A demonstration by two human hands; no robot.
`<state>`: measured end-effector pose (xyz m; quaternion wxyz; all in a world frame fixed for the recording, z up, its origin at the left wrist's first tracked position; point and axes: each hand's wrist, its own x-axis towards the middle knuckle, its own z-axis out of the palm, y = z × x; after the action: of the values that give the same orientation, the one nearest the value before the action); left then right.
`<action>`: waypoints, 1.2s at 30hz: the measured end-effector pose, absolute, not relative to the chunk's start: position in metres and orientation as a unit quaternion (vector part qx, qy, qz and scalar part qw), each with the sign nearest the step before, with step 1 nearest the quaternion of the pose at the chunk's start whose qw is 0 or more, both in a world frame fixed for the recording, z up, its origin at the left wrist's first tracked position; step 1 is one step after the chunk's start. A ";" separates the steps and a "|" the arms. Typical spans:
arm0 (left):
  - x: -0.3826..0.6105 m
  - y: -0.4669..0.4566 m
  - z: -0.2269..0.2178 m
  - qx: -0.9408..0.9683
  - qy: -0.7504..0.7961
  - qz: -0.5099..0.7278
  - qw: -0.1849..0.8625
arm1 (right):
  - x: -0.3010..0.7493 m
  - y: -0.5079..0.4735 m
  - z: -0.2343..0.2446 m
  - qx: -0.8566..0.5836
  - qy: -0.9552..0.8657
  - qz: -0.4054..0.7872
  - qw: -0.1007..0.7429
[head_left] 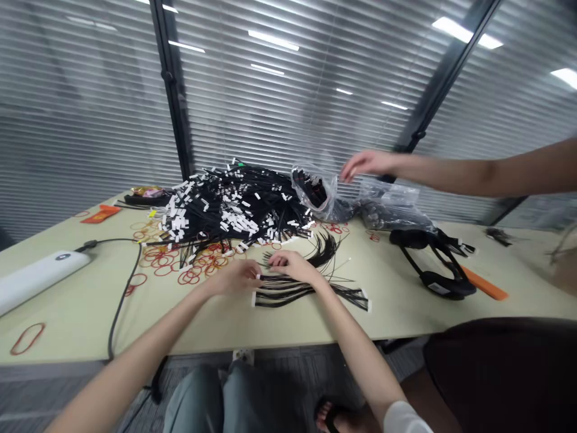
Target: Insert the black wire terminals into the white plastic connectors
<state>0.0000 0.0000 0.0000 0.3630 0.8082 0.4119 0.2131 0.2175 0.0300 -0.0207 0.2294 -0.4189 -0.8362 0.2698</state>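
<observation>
My left hand [238, 276] is closed, its fingertips at the white end of a thin black cable [279, 280]. Close beside it, my right hand [291, 264] has its fingers curled over black strands; exactly what lies between them is partly hidden. Just below both hands, a row of black cables [283, 296] lies across the table, with white strips or connectors at the ends. Behind my right hand is a loose bunch of thin black wires [325, 249].
A big heap of black cables with white tags [234, 204] stands behind. Rubber bands [164, 258] are scattered before it. Plastic bags [390, 204], a black headband-like device [444, 282] and an orange tool [484, 282] lie rightward. Another person's hand [367, 163] reaches in. A white device [42, 276] is left.
</observation>
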 end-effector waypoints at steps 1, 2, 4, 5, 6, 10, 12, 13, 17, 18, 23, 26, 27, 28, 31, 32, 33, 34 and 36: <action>-0.009 0.001 0.002 0.791 0.416 0.222 0.389 | 0.210 0.034 -0.021 -0.407 -0.847 0.273 0.207; -0.018 0.003 0.004 0.775 0.419 0.232 0.413 | 0.203 0.038 -0.022 -0.397 -0.856 0.274 0.185; -0.033 0.006 0.007 0.743 0.426 0.255 0.449 | 0.190 0.042 -0.024 -0.381 -0.872 0.269 0.149; -0.039 0.008 0.009 0.729 0.430 0.265 0.463 | 0.185 0.043 -0.024 -0.375 -0.878 0.264 0.135; -0.044 0.009 0.010 0.717 0.433 0.272 0.474 | 0.181 0.044 -0.025 -0.370 -0.884 0.257 0.124; -0.050 0.009 0.013 0.686 0.451 0.271 0.503 | 0.178 0.042 -0.025 -0.370 -0.895 0.224 0.108; -0.048 0.009 0.013 0.676 0.452 0.264 0.518 | 0.183 0.041 -0.023 -0.385 -0.893 0.204 0.115; -0.047 0.010 0.012 0.672 0.449 0.265 0.526 | 0.186 0.041 -0.022 -0.395 -0.889 0.196 0.119; -0.043 0.016 0.007 0.658 0.432 0.297 0.541 | 0.197 0.041 -0.019 -0.419 -0.882 0.182 0.118; -0.043 0.018 0.006 0.655 0.426 0.306 0.544 | 0.198 0.041 -0.020 -0.418 -0.882 0.183 0.113; -0.041 0.019 0.005 0.628 0.385 0.337 0.587 | 0.194 0.037 -0.024 -0.412 -0.884 0.196 0.103; -0.041 0.016 0.002 0.600 0.366 0.354 0.617 | 0.193 0.037 -0.025 -0.413 -0.875 0.205 0.145; -0.042 0.015 0.001 0.590 0.361 0.361 0.625 | 0.194 0.038 -0.023 -0.416 -0.868 0.209 0.170; -0.042 0.015 0.000 0.582 0.358 0.371 0.629 | 0.197 0.041 -0.020 -0.419 -0.859 0.214 0.201; -0.040 0.013 0.000 0.561 0.347 0.413 0.628 | 0.209 0.052 -0.004 -0.426 -0.814 0.229 0.321; -0.040 0.012 0.001 0.555 0.343 0.431 0.623 | 0.214 0.056 0.005 -0.425 -0.795 0.230 0.366; -0.038 0.012 0.004 0.548 0.341 0.449 0.617 | 0.220 0.059 0.014 -0.422 -0.774 0.228 0.413; -0.037 0.011 0.006 0.542 0.339 0.469 0.610 | 0.226 0.062 0.024 -0.418 -0.752 0.221 0.460; -0.035 0.008 0.014 0.530 0.334 0.507 0.592 | 0.238 0.064 0.046 -0.409 -0.696 0.190 0.559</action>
<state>-0.0347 0.0081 0.0140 0.5916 0.5304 0.3340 0.5071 0.2376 0.0641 0.0465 0.5591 -0.4091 -0.6956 0.1902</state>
